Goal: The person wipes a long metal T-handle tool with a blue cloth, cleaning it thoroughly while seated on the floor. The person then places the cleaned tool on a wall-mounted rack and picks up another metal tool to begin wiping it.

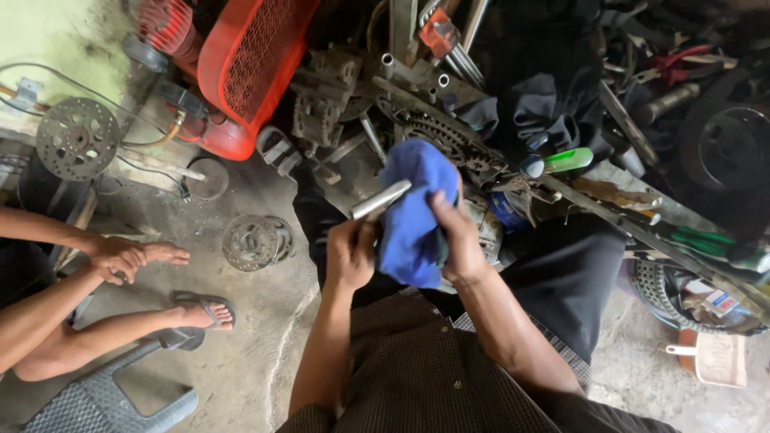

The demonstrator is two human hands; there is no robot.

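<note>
Left hand: the left hand (350, 255) is gripping the lower end of a short metal rod (379, 200), fingers wrapped tight around it.
Right hand: the right hand (459, 240) is clutching a blue cloth (415, 210), pressing it against the rod.
Rod: it is tilting up to the right, its upper end lying on the cloth, in front of the person's chest.
Floor: a toothed metal disc (250, 241) is lying on the concrete to the left.
Other person: a seated person's hand (120, 258) is resting by a bare foot.
Far: a red wire-mesh guard (249, 56) is standing behind a pile of greasy parts.
</note>
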